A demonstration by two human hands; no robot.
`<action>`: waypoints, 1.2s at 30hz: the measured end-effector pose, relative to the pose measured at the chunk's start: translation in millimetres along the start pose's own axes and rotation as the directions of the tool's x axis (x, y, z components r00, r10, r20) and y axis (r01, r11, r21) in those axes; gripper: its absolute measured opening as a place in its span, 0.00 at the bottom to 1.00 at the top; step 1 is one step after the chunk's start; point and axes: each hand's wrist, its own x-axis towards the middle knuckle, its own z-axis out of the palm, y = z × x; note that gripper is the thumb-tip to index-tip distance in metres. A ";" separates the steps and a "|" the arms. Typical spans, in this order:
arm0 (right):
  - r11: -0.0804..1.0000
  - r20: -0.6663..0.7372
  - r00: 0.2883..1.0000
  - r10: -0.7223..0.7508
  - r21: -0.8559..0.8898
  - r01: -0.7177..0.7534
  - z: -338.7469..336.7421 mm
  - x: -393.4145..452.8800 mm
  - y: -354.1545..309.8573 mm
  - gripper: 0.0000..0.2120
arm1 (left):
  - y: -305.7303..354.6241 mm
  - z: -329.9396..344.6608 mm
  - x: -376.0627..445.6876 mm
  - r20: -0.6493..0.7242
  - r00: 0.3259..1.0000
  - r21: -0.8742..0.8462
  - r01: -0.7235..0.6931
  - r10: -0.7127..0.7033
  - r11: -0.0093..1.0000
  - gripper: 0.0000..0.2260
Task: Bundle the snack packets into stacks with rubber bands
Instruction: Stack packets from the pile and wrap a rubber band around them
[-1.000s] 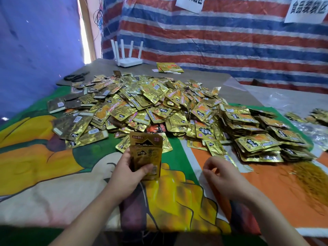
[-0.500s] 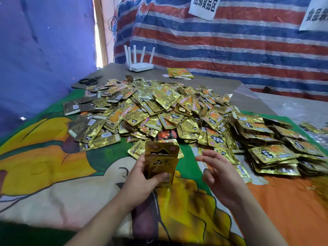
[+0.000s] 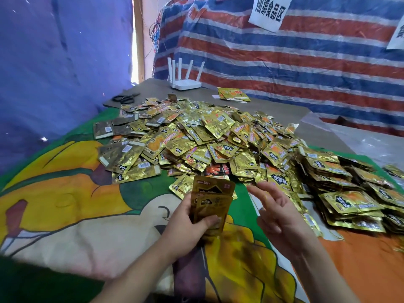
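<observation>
My left hand [image 3: 188,228] grips a small upright stack of gold snack packets [image 3: 213,197], thumb across its lower front. Just to its right my right hand [image 3: 275,213] hovers with fingers straight and spread, holding nothing, its fingertips near the edge of the heap. A large loose heap of gold packets [image 3: 207,136] covers the middle of the table behind both hands. Bundled stacks of packets [image 3: 349,193] lie in rows at the right. No rubber band is visible on either hand.
A colourful cartoon cloth [image 3: 65,204] covers the table. At the far end stand a white router [image 3: 185,84], black scissors [image 3: 124,98] and a few separate packets [image 3: 234,94]. Blue tarp is on the left, striped tarp behind.
My right hand has lifted off the cloth and opened, moving up toward the heap. The left hand still holds the same stack. The camera has turned left and tilted.
</observation>
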 end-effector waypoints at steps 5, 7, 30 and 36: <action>0.990 0.115 0.993 -0.025 -0.135 0.041 4.7 2.8 -14.2 0.10 | 4.5 -0.3 -1.0 -0.014 1.000 0.081 -0.010 0.012 0.997 0.20; 0.991 0.158 0.986 -0.053 -0.114 0.071 10.5 1.4 -20.3 0.11 | 10.1 -2.0 -0.9 -0.013 1.000 0.180 -0.008 0.011 0.984 0.23; -0.487 0.359 0.845 0.396 -0.698 0.525 88.0 11.9 -79.0 0.33 | 37.2 -0.7 -22.9 0.331 0.904 0.645 -0.427 0.272 0.634 0.38; -0.469 0.355 0.822 0.445 -0.690 0.551 81.7 14.0 -73.4 0.30 | 37.7 0.8 -20.3 0.394 0.868 0.641 -0.495 0.302 0.587 0.28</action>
